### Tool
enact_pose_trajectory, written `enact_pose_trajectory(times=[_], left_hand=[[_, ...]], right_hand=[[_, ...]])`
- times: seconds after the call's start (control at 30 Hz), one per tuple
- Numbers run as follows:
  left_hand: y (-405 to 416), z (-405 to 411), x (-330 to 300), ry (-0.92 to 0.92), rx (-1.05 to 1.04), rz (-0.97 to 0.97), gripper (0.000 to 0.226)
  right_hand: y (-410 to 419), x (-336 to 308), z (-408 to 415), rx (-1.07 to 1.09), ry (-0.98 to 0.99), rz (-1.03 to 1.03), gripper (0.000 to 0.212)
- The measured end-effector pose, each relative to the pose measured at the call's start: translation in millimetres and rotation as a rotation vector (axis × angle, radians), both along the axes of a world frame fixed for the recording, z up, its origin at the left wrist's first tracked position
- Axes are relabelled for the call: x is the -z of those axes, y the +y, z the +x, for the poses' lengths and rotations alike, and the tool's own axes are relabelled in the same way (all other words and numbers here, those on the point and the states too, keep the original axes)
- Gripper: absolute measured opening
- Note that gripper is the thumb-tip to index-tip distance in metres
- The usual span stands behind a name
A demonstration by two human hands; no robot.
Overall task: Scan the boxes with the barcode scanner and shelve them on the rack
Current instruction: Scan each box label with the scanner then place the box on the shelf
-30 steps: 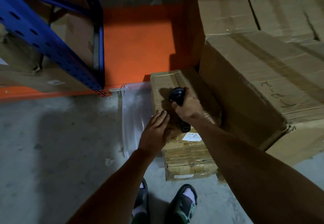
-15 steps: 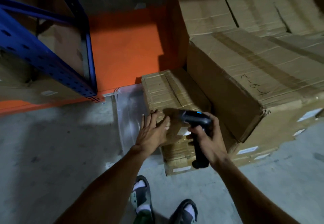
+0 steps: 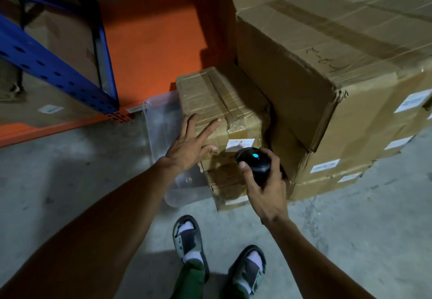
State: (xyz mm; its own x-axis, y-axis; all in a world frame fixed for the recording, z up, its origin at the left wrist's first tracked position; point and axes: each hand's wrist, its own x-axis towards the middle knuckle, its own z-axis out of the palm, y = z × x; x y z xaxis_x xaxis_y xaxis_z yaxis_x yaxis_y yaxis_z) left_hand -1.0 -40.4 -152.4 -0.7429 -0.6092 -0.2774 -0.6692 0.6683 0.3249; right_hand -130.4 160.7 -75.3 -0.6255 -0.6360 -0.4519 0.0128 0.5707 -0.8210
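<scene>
Right hand (image 3: 266, 187): fingers curled round the handle of the barcode scanner (image 3: 254, 162), thumb on its near side. Scanner: black moulded plastic, rounded head with a small lit blue-green dot on top, head held just beside the white label (image 3: 240, 144) on the small box (image 3: 217, 107).

Left hand (image 3: 187, 145): fingers straight and spread, holding nothing, lying against the near left corner of the small box.

Small box: brown corrugated card, oblong, heavily wrapped in glossy brown tape that is wrinkled at the corner; label on its near upper edge. It sits on top of a second like box (image 3: 224, 186), on the floor, between a clear plastic bin (image 3: 161, 121) on its left and the large carton stack on its right.

Progress, as judged: scanning of this box is in hand; whether the read has registered cannot be told. Lifting and shelving of it is not yet done, and the box beneath is likewise left.

Large cartons (image 3: 327, 65): plain brown card, dented and torn at one corner, taped seams, handwritten marks on top, white labels on the side faces.

Rack (image 3: 58, 72): blue perforated steel uprights, orange beam and shelf; cartons already stand on it at left.

Floor (image 3: 70, 181): bare grey concrete, scuffed.
</scene>
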Motion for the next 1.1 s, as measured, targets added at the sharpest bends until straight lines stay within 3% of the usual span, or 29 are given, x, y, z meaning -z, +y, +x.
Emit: enact_pose_trajectory(times=[0.73,1.03,1.1], left_hand=[[1,-1,1,-0.028,-0.006,-0.051,0.078],[8,-22,-12,-0.209,0.047,-0.267,0.099],[6,-29,-14,-0.195,0.063,-0.235,0.106]], right_hand=[[0,16,-10,-0.045,0.080,-0.032,0.064],[2,13,-10,-0.019,0.067,-0.027,0.068],[3,14,-12,-0.023,0.058,-0.022,0.069]])
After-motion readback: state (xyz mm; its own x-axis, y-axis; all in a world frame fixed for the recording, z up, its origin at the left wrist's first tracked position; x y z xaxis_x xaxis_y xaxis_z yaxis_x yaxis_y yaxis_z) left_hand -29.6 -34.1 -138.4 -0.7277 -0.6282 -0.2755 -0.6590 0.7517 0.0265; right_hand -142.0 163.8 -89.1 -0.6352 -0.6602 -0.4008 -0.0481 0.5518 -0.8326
